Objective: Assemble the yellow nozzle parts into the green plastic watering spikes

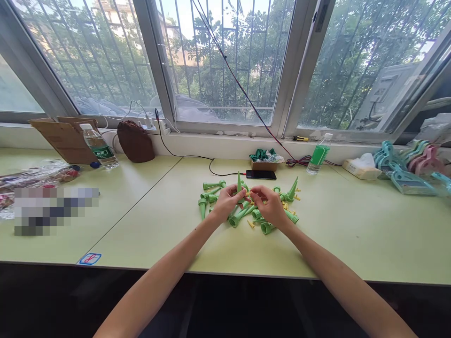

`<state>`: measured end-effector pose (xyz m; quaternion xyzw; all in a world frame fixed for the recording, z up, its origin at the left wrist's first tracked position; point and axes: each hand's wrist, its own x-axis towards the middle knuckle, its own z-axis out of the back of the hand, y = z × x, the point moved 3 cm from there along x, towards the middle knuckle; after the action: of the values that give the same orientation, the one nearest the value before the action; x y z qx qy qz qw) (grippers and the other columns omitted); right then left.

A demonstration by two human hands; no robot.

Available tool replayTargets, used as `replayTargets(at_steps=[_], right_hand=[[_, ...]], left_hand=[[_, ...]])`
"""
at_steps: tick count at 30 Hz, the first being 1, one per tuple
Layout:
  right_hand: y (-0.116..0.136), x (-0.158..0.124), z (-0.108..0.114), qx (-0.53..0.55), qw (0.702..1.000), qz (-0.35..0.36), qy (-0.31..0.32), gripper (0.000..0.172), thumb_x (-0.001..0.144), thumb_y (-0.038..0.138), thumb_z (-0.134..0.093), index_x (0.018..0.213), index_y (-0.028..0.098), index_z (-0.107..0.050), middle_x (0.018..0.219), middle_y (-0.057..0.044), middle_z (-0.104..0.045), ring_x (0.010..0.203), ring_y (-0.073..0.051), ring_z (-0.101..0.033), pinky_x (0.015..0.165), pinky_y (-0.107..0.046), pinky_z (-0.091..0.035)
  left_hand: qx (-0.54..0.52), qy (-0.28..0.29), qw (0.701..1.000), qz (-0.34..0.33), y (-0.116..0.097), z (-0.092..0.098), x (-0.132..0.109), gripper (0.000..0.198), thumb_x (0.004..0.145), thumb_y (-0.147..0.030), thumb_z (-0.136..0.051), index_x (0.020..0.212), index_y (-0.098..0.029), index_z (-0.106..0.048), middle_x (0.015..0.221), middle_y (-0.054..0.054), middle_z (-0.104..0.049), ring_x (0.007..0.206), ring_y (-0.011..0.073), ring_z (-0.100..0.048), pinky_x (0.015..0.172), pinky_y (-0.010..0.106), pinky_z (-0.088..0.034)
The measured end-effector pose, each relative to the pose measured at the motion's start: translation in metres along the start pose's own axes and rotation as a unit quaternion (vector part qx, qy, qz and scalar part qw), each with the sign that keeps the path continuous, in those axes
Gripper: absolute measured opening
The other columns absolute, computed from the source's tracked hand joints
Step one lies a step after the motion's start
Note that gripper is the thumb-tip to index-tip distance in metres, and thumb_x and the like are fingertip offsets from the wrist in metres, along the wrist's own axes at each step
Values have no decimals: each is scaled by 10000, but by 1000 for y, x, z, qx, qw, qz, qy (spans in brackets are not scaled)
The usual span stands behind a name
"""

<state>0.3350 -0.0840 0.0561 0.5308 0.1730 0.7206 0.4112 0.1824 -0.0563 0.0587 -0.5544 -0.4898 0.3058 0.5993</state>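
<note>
A heap of green cone-shaped plastic spikes [211,193] lies in the middle of the pale green table [352,234], mixed with small yellow pieces [251,224]. My left hand [227,203] is closed round an upright green spike [239,184] above the heap. My right hand [271,205] meets it from the right, its fingers pinched on a small yellow piece at the spike's base. Both forearms reach in from the near table edge.
A black phone [261,174] on a cable and a small box [263,164] lie behind the heap. Two water bottles [99,146] [319,158], a cardboard box [63,137], a brown pouch [135,141], tissues [360,166] and coloured plastic clips [408,169] line the windowsill side.
</note>
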Motion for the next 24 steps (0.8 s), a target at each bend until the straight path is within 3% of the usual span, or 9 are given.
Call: replayTargets(at_steps=[15, 24], right_hand=[[1, 1, -1, 9, 1000, -8, 5, 204, 922, 368, -530, 922, 197, -641, 860, -55, -684, 687, -166, -634, 639, -289, -539], [3, 1, -2, 17, 1000, -5, 3, 177, 917, 339, -539, 916, 192, -638, 847, -48, -683, 677, -157, -635, 627, -272, -528]], left_hand=[[-33, -9, 999, 22, 1, 0, -1, 388, 666, -439, -802, 817, -123, -633, 753, 35, -621, 702, 149, -635, 482, 205, -499], [-31, 9, 999, 9, 0, 1, -1, 366, 705, -423, -781, 834, -121, -621, 760, 33, -598, 713, 150, -621, 500, 221, -518]])
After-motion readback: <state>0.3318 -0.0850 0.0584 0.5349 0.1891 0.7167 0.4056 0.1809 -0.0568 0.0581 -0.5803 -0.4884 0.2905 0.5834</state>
